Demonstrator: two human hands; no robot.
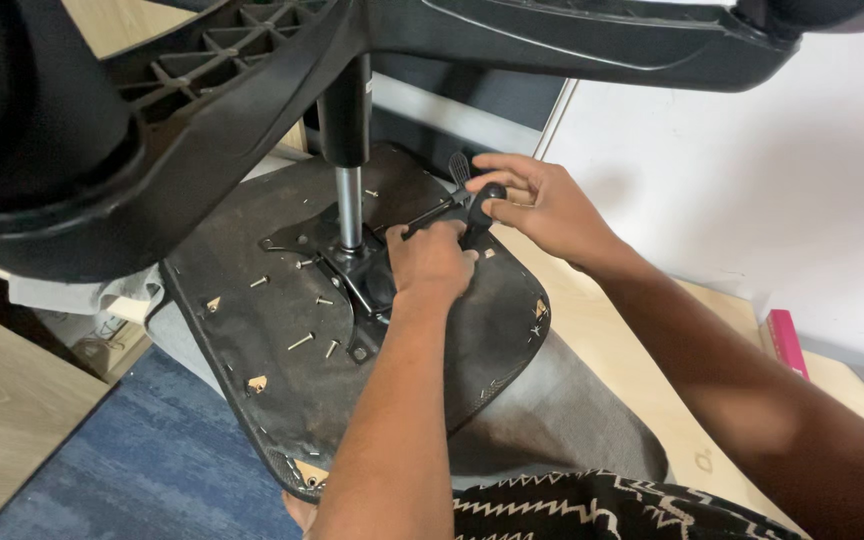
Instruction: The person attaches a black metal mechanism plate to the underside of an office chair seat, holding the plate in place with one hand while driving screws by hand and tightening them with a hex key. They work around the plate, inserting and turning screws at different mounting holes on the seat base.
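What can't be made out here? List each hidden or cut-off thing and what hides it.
- Head view: what the left hand grips on the black lever; its own fingers cover it.
- Knob of the lever: partly hidden by the right hand.
- Chair base: cut off by the top edge.
- Seat underside: near part hidden by the left forearm.

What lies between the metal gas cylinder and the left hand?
In the head view, the black seat mechanism plate lies between the gas cylinder and the left hand.
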